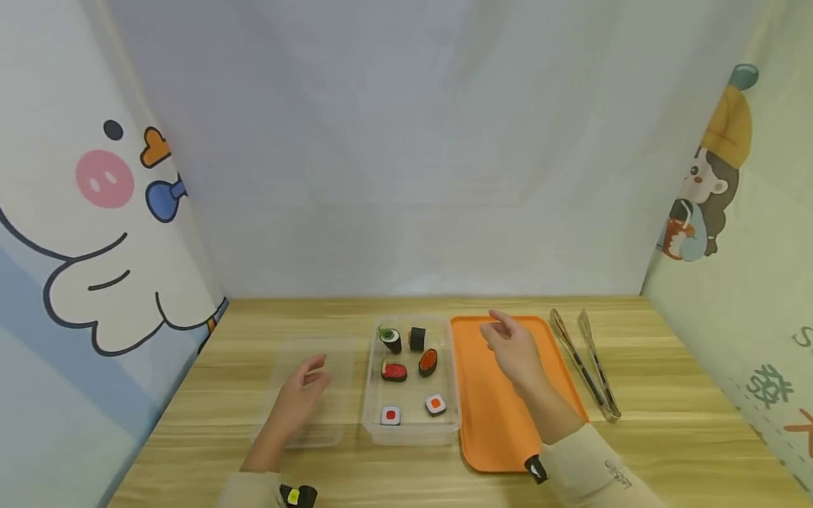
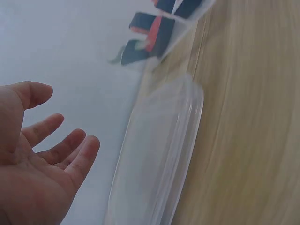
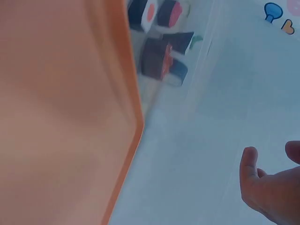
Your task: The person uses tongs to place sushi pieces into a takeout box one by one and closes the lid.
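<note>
My left hand (image 1: 300, 401) hovers over a clear plastic lid (image 1: 327, 427), its fingers relaxed and holding nothing. In the left wrist view the fingers (image 2: 77, 152) spread loosely apart beside the lid's raised rim. Over the orange tray (image 1: 492, 423) hangs my right hand (image 1: 513, 347), with bent, loose fingers around nothing. Between the hands stands a clear plastic container (image 1: 409, 434). Several sushi pieces lie inside it: a green-topped cone roll (image 1: 390, 340), a dark roll (image 1: 416, 339), an orange-topped piece (image 1: 428, 362), a red-topped piece (image 1: 394, 370) and two white-edged rolls (image 1: 390, 415) near the front.
Metal tongs (image 1: 587, 363) with dark handles lie on the wooden table (image 1: 673, 423), right of the tray. A pale curtain (image 1: 406, 176) rises behind the table's back edge. Printed cartoon figures decorate the cloths on both sides.
</note>
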Tool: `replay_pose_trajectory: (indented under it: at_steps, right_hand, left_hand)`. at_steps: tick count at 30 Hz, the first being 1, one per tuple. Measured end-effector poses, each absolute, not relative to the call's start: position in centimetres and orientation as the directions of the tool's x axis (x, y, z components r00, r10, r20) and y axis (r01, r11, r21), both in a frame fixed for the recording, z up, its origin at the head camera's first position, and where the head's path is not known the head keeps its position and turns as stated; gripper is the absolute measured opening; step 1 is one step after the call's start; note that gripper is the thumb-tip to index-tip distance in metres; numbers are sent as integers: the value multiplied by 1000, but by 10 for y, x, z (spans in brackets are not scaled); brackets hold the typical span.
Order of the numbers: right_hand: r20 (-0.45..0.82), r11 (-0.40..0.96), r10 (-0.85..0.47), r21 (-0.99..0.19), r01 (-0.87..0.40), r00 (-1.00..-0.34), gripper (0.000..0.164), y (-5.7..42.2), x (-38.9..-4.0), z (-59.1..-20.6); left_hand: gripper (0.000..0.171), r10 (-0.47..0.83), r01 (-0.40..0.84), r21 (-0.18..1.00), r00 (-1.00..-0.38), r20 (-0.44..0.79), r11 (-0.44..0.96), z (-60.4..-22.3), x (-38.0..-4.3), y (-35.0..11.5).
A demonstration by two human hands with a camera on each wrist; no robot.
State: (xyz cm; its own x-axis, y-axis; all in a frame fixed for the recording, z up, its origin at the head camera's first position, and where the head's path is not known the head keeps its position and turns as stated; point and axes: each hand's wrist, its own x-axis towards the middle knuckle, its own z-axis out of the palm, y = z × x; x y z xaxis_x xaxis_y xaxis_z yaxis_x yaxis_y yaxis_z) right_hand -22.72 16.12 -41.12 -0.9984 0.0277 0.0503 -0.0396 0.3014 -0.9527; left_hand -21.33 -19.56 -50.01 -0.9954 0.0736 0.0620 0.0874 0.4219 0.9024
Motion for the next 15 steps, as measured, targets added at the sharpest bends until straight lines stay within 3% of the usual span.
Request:
replay_pose_trajectory:
  at_steps: [9,15]
  right_hand:
    - [103,284,-36,-953,-109,-994,53,77,-212,-424]
    - [59,172,-112,-982,-78,-992,63,29,-198,-430]
  left_hand:
    - [51,-47,-19,878,-999,5,479,-507,-220,-225]
    - [52,-94,-62,854,-995,-16,516,-509,-221,-241]
